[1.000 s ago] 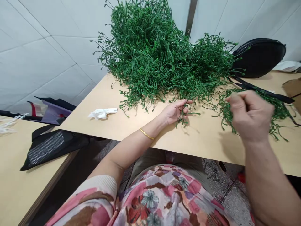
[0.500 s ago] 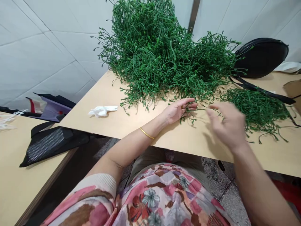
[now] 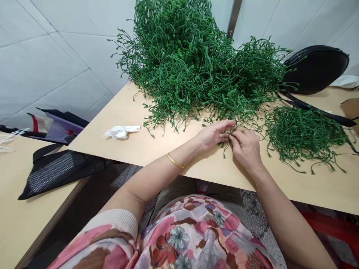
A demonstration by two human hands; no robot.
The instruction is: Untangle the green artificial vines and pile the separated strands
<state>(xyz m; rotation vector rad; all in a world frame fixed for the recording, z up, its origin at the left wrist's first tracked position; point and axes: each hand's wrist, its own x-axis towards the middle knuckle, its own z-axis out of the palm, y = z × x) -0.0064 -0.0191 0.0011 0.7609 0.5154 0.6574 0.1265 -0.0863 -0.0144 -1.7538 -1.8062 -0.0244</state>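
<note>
A tall heap of green plastic stems point(image 3: 190, 71) stands at the back of the table, and a smaller flat pile of green stems point(image 3: 304, 134) lies at the right. My left hand point(image 3: 214, 135), with a gold bangle on the wrist, is palm up near the table's front, its fingers partly curled around a few thin green stems point(image 3: 226, 148). My right hand point(image 3: 246, 147) meets its fingertips, thumb and index finger pinched together on the stems. The exact grip is partly hidden by the fingers.
A crumpled white tissue and white strip point(image 3: 122, 131) lie on the table point(image 3: 112, 112) at left. A round black bag point(image 3: 315, 69) with a strap is at the back right. A black mesh bag point(image 3: 56, 170) rests on another table at the left.
My right hand has moved left from beside the smaller pile to my left fingers and closed in a pinch. My left hand has barely moved.
</note>
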